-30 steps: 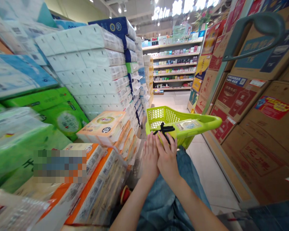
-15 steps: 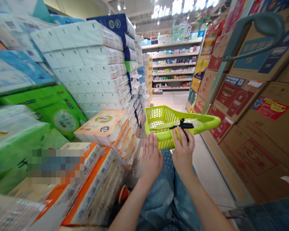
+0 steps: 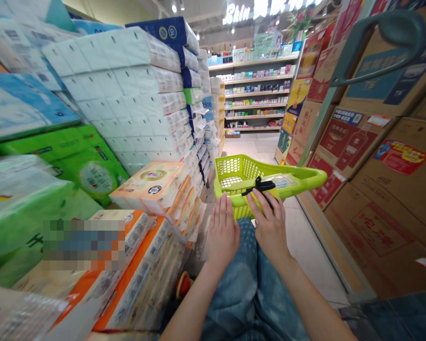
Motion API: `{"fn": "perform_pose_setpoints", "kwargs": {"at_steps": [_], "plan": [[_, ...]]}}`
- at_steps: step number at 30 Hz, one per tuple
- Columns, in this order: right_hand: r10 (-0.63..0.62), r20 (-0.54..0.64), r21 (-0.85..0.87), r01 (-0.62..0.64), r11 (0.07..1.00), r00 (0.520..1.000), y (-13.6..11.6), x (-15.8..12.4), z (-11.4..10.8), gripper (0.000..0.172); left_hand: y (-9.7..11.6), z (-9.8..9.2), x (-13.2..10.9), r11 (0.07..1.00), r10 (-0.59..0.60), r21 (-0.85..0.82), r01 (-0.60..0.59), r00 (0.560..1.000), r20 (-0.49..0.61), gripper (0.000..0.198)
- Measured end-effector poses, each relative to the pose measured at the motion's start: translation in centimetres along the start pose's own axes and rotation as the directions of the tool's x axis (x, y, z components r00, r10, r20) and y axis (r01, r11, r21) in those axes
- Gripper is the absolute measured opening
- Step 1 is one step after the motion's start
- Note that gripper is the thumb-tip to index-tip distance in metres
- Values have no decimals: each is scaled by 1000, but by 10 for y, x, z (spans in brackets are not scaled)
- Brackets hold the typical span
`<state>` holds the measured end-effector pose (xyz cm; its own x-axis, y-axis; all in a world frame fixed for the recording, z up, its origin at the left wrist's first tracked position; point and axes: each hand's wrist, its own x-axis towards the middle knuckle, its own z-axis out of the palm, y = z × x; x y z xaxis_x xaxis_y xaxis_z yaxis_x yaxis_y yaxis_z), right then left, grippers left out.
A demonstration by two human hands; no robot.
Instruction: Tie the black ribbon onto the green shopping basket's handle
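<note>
A lime-green plastic shopping basket with a mesh wall sits just beyond my hands, above my denim-covered legs. A thin black cord lies knotted across its near rim. My right hand rests on the basket with its fingers pressed over the cord. My left hand lies flat, fingers together, against the basket's near wall and holds nothing. A pale printed card lies in the basket, partly behind the cord.
Tall stacks of wrapped tissue packs fill the left side. Printed cardboard cartons stand along the right, and a teal loop handle is at upper right. A tiled aisle floor leads to shelves of goods.
My hands have moved apart since the oldest frame. The right hand and black cord shifted right along the basket, and the left hand stayed near the wall.
</note>
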<state>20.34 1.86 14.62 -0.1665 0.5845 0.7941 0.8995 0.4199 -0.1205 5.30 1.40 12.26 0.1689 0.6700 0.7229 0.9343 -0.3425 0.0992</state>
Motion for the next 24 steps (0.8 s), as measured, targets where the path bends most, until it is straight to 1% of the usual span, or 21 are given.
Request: {"fn": "perform_pose_setpoints", "kwargs": {"at_steps": [2, 4, 7, 11, 13, 14, 16, 19, 22, 24], "plan": [[47, -36, 0, -48, 999, 998, 9, 1, -4, 70, 2, 0, 0, 1000, -5, -13, 5, 1000, 2, 75], [99, -59, 14, -98, 995, 993, 8, 3, -3, 71, 3, 0, 1, 1000, -11, -25, 11, 1000, 0, 75], [137, -64, 28, -135, 990, 989, -14, 5, 5, 68, 3, 1, 1, 999, -17, -34, 17, 1000, -5, 75], [105, -29, 54, -103, 993, 994, -51, 6, 22, 60, -1, 4, 0, 1000, -16, 26, 16, 1000, -7, 71], [86, -20, 72, -84, 994, 996, -59, 6, 25, 58, -3, 5, 0, 998, -18, 59, 18, 1000, -3, 69], [69, -14, 75, -68, 995, 997, -58, 5, 25, 58, -4, 4, 0, 998, -14, 65, 14, 1000, 1, 69], [18, 1, 67, -18, 998, 1000, -50, 3, 22, 59, -4, 3, 0, 999, 3, 54, -3, 1000, 9, 70], [-34, 20, 34, 34, 999, 999, -24, -2, 11, 62, -3, 0, 0, 1000, 15, 19, -15, 1000, 7, 74], [20, -13, 15, -20, 1000, 1000, 1, -7, 2, 69, 0, -1, 1, 1000, 3, -22, -3, 1000, 4, 75], [77, -46, 31, -75, 997, 996, 8, -7, -1, 73, 1, 0, 1, 999, -6, -50, 7, 1000, 3, 75]]}}
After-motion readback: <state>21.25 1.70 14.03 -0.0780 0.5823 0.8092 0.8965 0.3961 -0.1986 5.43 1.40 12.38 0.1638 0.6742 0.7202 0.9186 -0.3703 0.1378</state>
